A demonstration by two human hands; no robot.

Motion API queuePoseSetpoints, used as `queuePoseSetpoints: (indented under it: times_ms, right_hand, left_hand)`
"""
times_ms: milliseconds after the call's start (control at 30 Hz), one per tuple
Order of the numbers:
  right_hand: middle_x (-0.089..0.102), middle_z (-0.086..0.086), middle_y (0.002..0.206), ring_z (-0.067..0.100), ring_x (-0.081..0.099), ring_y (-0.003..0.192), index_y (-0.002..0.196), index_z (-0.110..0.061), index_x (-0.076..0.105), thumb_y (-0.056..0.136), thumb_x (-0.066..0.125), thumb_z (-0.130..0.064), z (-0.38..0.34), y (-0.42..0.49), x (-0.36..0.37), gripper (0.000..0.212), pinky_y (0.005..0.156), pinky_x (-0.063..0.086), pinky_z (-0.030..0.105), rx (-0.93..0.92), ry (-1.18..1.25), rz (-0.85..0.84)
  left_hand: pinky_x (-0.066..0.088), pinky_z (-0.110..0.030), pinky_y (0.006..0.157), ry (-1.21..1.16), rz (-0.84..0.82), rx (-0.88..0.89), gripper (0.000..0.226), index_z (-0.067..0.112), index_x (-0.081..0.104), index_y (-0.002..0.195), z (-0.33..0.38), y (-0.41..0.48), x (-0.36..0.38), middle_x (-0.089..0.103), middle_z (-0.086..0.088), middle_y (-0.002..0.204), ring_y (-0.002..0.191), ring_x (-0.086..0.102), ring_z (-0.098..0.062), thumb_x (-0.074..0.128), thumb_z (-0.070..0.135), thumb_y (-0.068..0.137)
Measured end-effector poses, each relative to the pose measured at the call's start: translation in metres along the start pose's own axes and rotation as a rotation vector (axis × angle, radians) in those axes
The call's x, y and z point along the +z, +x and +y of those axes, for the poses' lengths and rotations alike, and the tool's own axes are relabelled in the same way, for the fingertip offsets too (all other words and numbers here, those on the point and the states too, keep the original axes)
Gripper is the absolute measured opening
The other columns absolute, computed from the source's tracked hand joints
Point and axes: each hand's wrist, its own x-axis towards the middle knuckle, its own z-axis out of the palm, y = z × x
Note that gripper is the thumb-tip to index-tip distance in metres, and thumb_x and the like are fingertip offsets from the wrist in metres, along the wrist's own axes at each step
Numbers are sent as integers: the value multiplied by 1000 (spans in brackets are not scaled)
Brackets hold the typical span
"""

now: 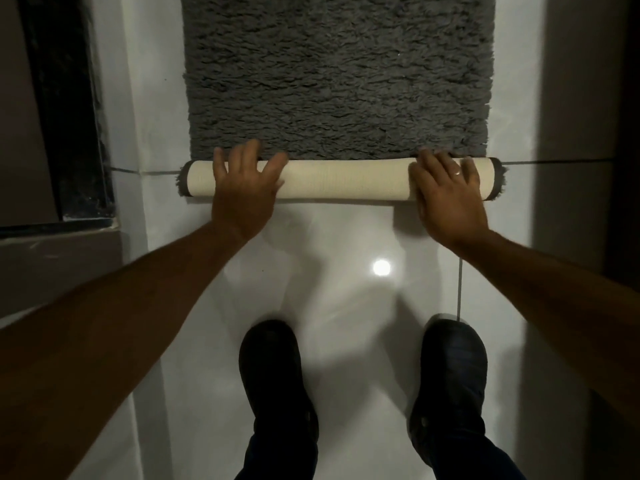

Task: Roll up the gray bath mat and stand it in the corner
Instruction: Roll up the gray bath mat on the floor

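Gray bath mat (pixel 337 74): soft, floppy, probably light. Left hand (pixel 244 188) and right hand (pixel 446 192) press flat, fingers spread, near the roll's (pixel 346 178) ends; backing likely grippy.

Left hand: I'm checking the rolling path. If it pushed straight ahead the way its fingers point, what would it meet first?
The left hand rests on the cream roll; straight ahead lies the flat gray pile, nothing else visible.
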Motion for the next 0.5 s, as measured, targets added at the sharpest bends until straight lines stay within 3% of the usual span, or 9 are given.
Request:
queuePoseSetpoints:
  times_ms: [67, 133, 233, 300, 333, 500]
  right_hand:
    - [33, 19, 159, 39, 26, 147, 145, -4, 40, 98, 40, -55, -3, -4, 4, 69, 118, 12, 66, 17, -2, -53]
    - [26, 21, 161, 41, 20, 149, 149, -2, 32, 90, 47, -65, -4, -5, 8, 88, 118, 9, 68, -8, -49, -111]
    - [25, 24, 160, 45, 22, 147, 148, 0, 32, 84, 68, -46, -8, 5, 5, 87, 116, 9, 70, 6, -108, -93]
    - [36, 24, 153, 44, 31, 141, 143, -1, 39, 86, 67, -37, -9, 19, 0, 72, 117, 12, 69, 36, -111, -43]
    - [44, 24, 147, 43, 37, 137, 139, -2, 44, 89, 65, -34, -9, 26, -3, 63, 117, 16, 67, 50, -99, -23]
    - [64, 21, 123, 40, 56, 116, 120, -7, 61, 91, 62, -35, 2, 37, -15, 40, 106, 33, 57, 24, -38, -28]
  left_hand:
    - [39, -53, 98, -16, 82, -25, 27, 15, 59, 119, 6, -3, 0, 61, -18, 116, 106, 55, -37, 58, 23, 93]
    - [39, -52, 97, -74, 81, -3, 30, 12, 60, 120, 7, -10, 6, 62, -19, 116, 109, 55, -37, 56, 25, 94]
    - [21, -62, 113, -22, -106, 96, 79, 6, 39, 145, 0, -18, 13, 45, -25, 144, 136, 37, -41, 60, 54, 86]
    - [11, -67, 115, 76, -212, 116, 105, 5, 24, 152, -4, -9, 13, 33, -24, 153, 143, 26, -41, 73, 57, 75]
    - [10, -69, 114, 106, -220, 102, 107, 6, 22, 153, -4, -1, 13, 33, -24, 153, 143, 26, -40, 77, 52, 73]
    - [33, -62, 105, 73, -98, 20, 56, 10, 50, 137, -2, 20, 10, 61, -18, 125, 115, 54, -36, 68, 27, 87]
